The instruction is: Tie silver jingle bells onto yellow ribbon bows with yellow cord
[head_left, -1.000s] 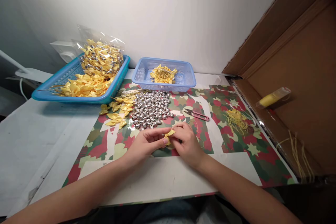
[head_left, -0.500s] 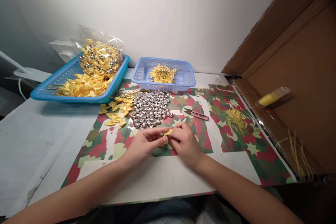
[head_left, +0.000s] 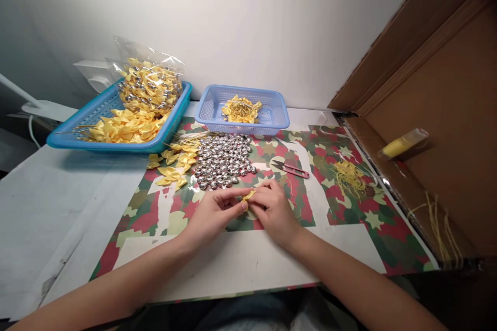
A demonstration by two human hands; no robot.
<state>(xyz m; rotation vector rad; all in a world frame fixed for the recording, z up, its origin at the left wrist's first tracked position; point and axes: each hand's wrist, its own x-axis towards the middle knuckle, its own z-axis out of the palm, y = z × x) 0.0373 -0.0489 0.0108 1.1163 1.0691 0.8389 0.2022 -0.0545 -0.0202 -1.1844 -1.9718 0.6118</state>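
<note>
1. The yellow bow (head_left: 249, 196) is between both hands, above the worktop (head_left: 89, 201), just near of the silver balls (head_left: 223, 161).
2. The left hand (head_left: 213, 213) pinches it between thumb and fingers; the right hand (head_left: 275, 211) is curled against its right side, its exact grip impossible to tell.
3. Probably light, soft and slightly slippery, it is best held at its gathered middle.
4. Fingers hide much of it; any attached cord is hard to make out.
</note>
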